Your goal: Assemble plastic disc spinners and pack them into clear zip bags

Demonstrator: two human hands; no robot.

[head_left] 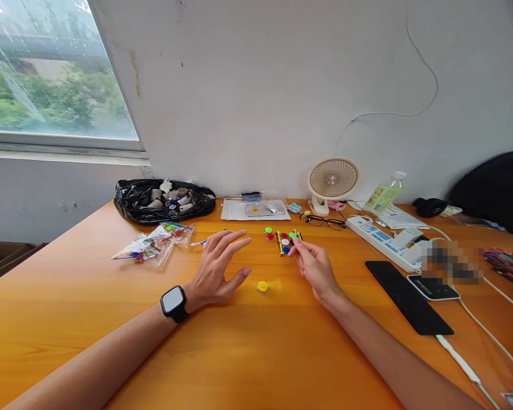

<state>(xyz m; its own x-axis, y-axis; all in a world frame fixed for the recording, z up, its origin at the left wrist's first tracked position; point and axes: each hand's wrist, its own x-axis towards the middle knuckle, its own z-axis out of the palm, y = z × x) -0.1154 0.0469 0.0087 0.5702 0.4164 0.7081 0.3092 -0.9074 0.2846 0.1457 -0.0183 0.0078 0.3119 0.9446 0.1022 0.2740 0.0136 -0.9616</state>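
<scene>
A small yellow round plastic piece [262, 286] sits on the table between my hands; it looks like a spinning top. My left hand [220, 265] hovers to its left with the fingers spread and nothing in them. Thumb and index finger of my right hand [314, 265] are pinched together beside a group of small plastic parts; whatever they may hold is too small to make out. In that group are a green stick [279, 242], a white disc [285, 242] and a blue disc [286, 250]. A green round piece [268, 230] lies just left of them.
Clear bags of coloured parts [156, 246] lie left, before a black plastic bag [130, 208]. Behind are papers [231, 212], a fan [332, 179] and glasses [325, 221]. A power strip [382, 240], black phone [408, 296], bottle [385, 195] and cables stand right.
</scene>
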